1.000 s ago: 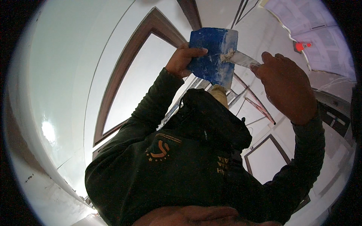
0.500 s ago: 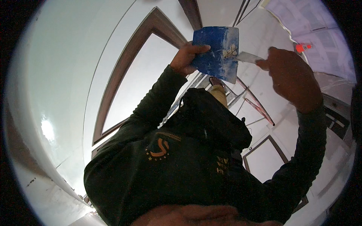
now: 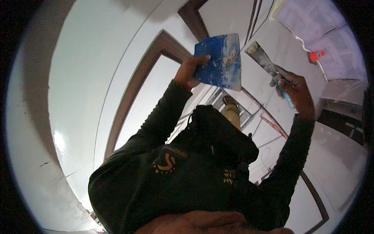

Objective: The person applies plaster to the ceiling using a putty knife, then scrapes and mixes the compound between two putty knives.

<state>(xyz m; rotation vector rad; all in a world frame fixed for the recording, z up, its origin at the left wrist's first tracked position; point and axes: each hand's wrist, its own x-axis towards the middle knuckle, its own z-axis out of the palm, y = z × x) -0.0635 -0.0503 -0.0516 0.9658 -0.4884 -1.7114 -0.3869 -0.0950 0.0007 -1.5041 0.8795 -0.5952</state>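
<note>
board point(image 3: 218, 62): blue, smeared with whitish paste
knife handle point(image 3: 287, 98): light blue
sleeves point(image 3: 163, 117): dark green
wall trim point(image 3: 134, 91): brown on white

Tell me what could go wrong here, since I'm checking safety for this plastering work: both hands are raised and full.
1. The left hand pinches the blue board by one edge only; tilted as it is, the pale putty on it might slide off or the board slip from that grip.
2. The right hand holds the putty knife near the board; its blade could knock the board.
3. Ladder rungs show below the foot; with both hands full, balance looks unsteady.
</note>
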